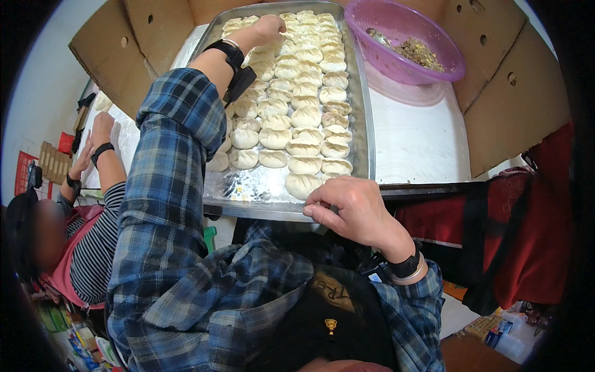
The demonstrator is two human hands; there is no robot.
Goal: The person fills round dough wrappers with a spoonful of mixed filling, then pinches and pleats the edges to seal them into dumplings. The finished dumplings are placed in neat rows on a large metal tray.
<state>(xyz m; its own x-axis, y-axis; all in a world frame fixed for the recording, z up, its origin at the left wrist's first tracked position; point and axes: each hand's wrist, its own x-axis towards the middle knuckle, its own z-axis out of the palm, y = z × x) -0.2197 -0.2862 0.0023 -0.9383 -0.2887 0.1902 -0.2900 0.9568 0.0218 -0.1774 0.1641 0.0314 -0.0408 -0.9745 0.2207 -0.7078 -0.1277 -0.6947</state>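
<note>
A metal tray (367, 153) lies before me, filled with rows of pleated dumplings (274, 138). My left hand (271, 29) reaches over its far rows, fingers bent down among the dumplings there; its fingertips are largely hidden. At the near right corner, my right hand (355, 211) rests at the tray's rim with curled fingers. Its thumb and forefinger are close to the nearest dumpling (303, 186), and I cannot tell whether they pinch anything. Loose white flour (260, 188) dusts the bare metal at the near end. My left sleeve covers part of the tray's left side.
Right of the tray, a purple plastic basin (446, 76) holds minced filling (420, 53) and a metal spoon (379, 37). Cardboard walls (516, 107) enclose the white tabletop (418, 149). A red bag (534, 223) hangs at right. Another person (93, 242) works at left, both hands over a white surface.
</note>
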